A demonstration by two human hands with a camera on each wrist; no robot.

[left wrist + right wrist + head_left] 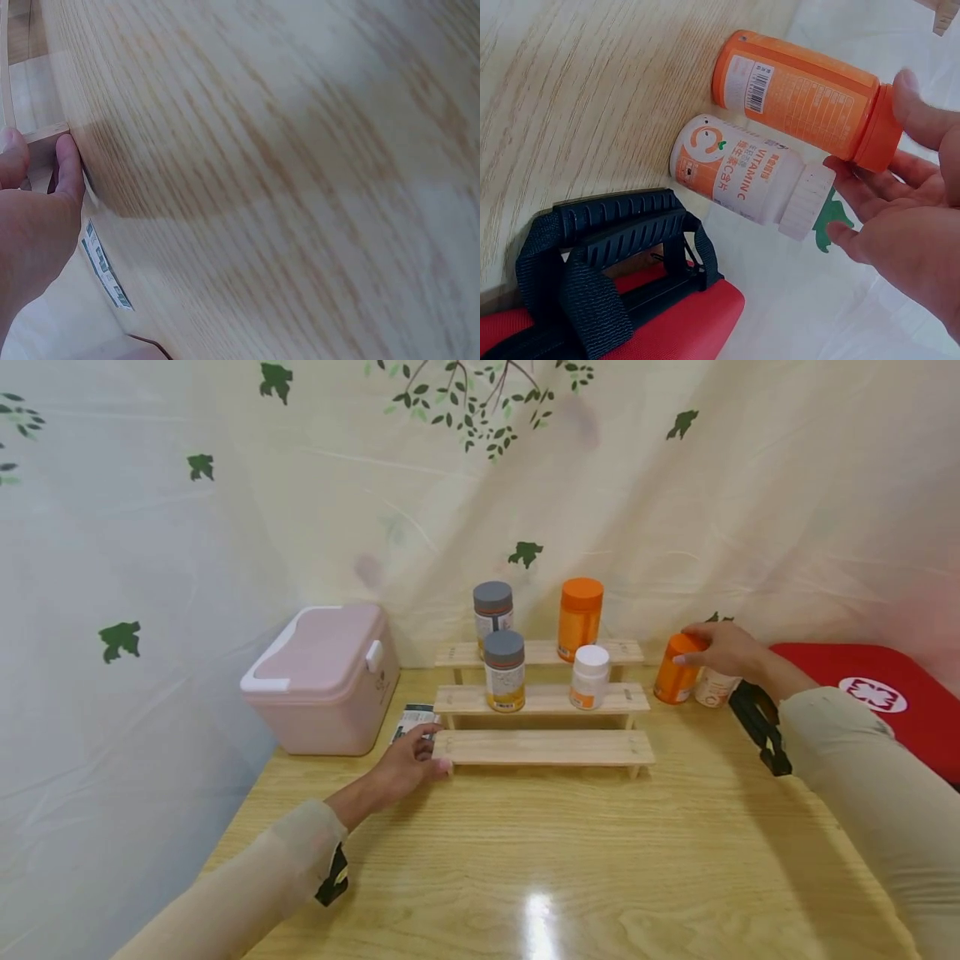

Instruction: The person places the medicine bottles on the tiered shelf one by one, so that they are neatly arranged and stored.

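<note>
At the left end of the three-tier wooden rack [543, 747], my left hand [401, 766] grips the lowest step. The left wrist view shows thumb and finger on either side of the wooden end [46, 135]. Over on the right, my right hand [729, 648] holds an orange bottle [675, 672] by its cap [877, 131]. A white vitamin C bottle [739, 169] stands close beside it, partly behind the hand in the head view. On the rack are two grey-capped jars [492, 602] [505, 672], an orange jar [581, 618] and a small white bottle [589, 677].
A pink lidded box [322, 693] stands left of the rack, with a small printed packet [415, 718] between them. At the right lies a red case [862, 685] with a black handle [622, 225]. A patterned curtain [450, 510] hangs behind the wooden table [525, 843].
</note>
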